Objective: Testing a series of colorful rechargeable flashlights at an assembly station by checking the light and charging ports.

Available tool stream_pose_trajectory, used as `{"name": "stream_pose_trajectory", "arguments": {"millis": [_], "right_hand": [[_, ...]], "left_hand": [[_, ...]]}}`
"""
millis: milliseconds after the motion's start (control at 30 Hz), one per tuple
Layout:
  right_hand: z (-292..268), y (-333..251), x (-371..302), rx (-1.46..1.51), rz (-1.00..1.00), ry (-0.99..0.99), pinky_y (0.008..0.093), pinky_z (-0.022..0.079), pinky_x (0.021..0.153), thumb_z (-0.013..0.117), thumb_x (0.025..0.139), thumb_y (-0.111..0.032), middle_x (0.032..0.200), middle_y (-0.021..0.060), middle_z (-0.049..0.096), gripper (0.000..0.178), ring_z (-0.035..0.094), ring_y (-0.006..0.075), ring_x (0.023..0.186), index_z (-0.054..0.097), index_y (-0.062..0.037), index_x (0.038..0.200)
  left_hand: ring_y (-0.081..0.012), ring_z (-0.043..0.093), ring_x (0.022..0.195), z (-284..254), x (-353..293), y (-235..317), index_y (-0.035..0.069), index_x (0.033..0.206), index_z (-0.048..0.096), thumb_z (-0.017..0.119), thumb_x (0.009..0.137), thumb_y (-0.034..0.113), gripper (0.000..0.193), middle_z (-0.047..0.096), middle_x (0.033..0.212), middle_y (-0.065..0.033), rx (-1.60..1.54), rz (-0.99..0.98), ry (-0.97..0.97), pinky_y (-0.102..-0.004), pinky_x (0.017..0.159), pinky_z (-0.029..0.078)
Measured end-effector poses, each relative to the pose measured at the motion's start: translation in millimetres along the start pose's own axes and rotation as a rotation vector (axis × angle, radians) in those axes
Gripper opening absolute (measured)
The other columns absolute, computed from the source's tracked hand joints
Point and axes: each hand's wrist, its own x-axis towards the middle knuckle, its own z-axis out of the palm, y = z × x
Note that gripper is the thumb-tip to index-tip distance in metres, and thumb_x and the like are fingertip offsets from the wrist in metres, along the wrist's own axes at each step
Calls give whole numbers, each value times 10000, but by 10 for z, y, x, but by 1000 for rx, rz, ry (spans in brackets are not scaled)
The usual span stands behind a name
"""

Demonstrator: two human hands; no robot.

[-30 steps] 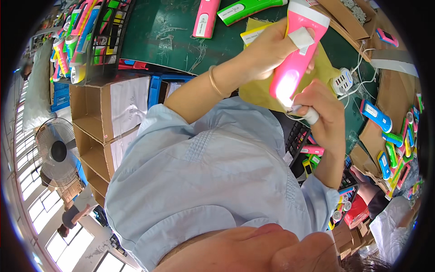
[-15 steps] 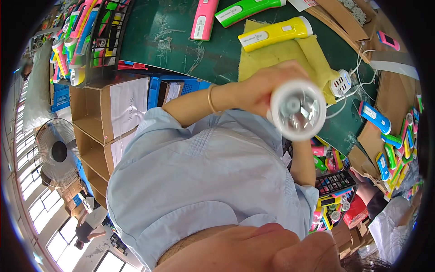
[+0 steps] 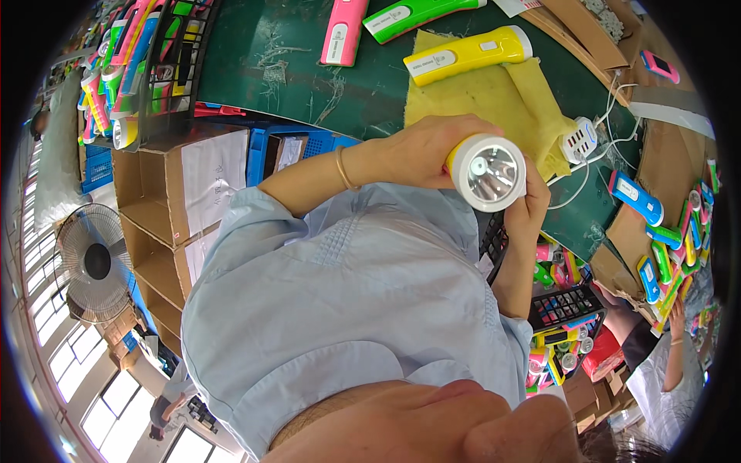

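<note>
A yellow flashlight (image 3: 488,173) with a white head is held up in front of my chest, its clear lens and reflector facing upward. From the left, my left hand (image 3: 434,148) wraps around its body. My right hand (image 3: 532,202) closes on its right side, with the fingers partly hidden behind the head. Beyond my hands, another yellow flashlight (image 3: 467,55) lies on a yellow cloth (image 3: 455,100). Farther back on the green table (image 3: 285,77) rest a green flashlight (image 3: 417,17) and a pink flashlight (image 3: 343,35).
A white charging block (image 3: 579,141) with cables sits at the table's right. Black baskets (image 3: 166,77) of colourful flashlights stand far left and lower right. More flashlights (image 3: 679,255) lie on cardboard at the right, near another person's hand (image 3: 678,318). Cardboard shelves (image 3: 147,197) and a fan (image 3: 97,261) are left.
The flashlight in my hands has dropped slightly toward the left, and its lens now shows the reflector clearly. My right hand has come into view beside it. Another person's arm appears at right.
</note>
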Motion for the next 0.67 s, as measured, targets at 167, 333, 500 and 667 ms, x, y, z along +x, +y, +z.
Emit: {"name": "stream_pose_trajectory", "arguments": {"millis": [167,333,500,667], "right_hand": [[57,-232,34,196,93,76,193,368,669,529,877,-107,814,36,533,141,483,87,738,560,28,903],[75,-442,121,344,57,115,197,342,600,511,899,-174,759,36,504,212,449,85,681,551,34,888],[9,-499,210,130,-97,116,191,344,578,534,874,-124,708,28,491,147,452,76,676,549,19,843],[53,-696,299,-270,-101,19,223,383,600,547,861,-111,720,40,543,96,509,141,674,569,-21,837]], "left_hand": [[-252,564,988,119,-10,69,-8,1199,370,735,698,213,658,539,1087,-147,-64,-247,272,-328,823,456],[-204,541,873,59,187,99,-11,1163,349,684,742,217,584,520,959,-108,-400,-511,305,-308,740,455],[-202,529,879,-52,244,89,-14,1253,248,679,730,176,704,486,1013,-130,-435,-436,114,-306,793,440],[-166,486,1071,-99,275,219,74,1329,225,631,759,136,702,437,1158,-108,-291,-486,10,-329,935,403]]}}
